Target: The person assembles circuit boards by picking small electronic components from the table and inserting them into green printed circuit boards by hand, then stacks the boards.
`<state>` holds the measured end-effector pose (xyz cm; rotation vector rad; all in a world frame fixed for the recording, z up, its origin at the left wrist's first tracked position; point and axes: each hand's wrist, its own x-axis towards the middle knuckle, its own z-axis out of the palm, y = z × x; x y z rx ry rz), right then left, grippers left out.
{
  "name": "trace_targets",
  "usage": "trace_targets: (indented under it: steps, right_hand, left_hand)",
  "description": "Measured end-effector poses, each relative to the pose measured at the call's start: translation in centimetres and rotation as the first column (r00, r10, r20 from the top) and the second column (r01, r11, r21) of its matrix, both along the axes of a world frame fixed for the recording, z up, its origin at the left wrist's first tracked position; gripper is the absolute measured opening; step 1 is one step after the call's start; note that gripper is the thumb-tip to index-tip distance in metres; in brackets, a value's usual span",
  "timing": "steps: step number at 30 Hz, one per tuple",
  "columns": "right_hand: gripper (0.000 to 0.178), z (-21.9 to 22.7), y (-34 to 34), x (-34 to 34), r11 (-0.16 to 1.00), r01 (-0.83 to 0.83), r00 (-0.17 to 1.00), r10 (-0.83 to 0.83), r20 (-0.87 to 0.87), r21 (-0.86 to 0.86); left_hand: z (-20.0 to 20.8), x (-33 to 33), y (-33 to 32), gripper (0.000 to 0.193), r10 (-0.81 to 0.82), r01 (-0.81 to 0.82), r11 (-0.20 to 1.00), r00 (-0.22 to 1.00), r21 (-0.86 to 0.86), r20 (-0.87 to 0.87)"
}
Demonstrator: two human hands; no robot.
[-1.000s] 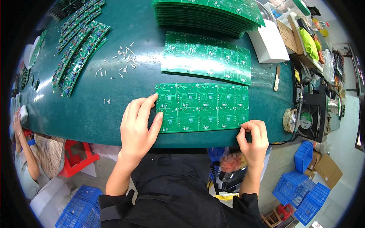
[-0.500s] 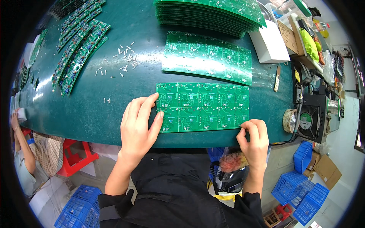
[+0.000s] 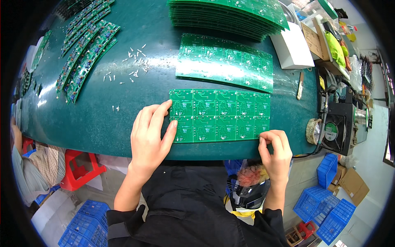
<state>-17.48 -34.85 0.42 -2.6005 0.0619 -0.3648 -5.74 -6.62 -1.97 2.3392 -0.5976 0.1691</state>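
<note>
A green printed circuit board panel (image 3: 214, 116), divided into several repeated sections, lies flat near the table's front edge. At its left side is my left hand (image 3: 149, 133), fingers stretched and spread, with the index fingertip and thumb touching the edge. My right hand (image 3: 276, 154) is at the lower right corner, thumb and index finger pinched together. Whether they grip the corner or a tiny part there is too small to make out. Just beyond lies another green panel (image 3: 226, 57), shiny with reflected light.
A tall stack of green panels (image 3: 226, 20) stands at the back. Small white parts (image 3: 138, 64) lie scattered left of centre, with populated boards (image 3: 88, 61) farther left. On the right are a white box (image 3: 293, 49), a tape roll (image 3: 313, 131) and a black fan unit (image 3: 339, 127).
My right hand has shifted very slightly to the right at the corner; my left hand stays put. At the far left, another person's arm has moved lower and leftward.
</note>
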Motion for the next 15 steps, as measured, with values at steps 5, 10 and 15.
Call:
trace_targets:
  steps: [5, 10, 15]
  right_hand:
    - [0.022, -0.73, 0.09, -0.77, 0.993, 0.112, 0.993, -0.113, 0.02, 0.039]
    - [0.023, -0.9, 0.25, -0.16, 0.999, 0.04, 0.998, -0.038, 0.059, -0.027]
    - [0.024, -0.35, 0.16, 0.07, 0.999, 0.029, 0.999, -0.031, 0.039, 0.044]
  left_hand:
    - [-0.26, 0.02, -0.11, 0.041, -0.008, 0.008, 1.0, 1.0, 0.001, 0.014]
    - [-0.1, -0.08, 0.08, 0.042, 0.003, -0.003, 1.0, 1.0, 0.022, 0.004]
    - [-0.22, -0.07, -0.12, 0.041, 0.002, -0.002, 1.0, 1.0, 0.018, 0.011]
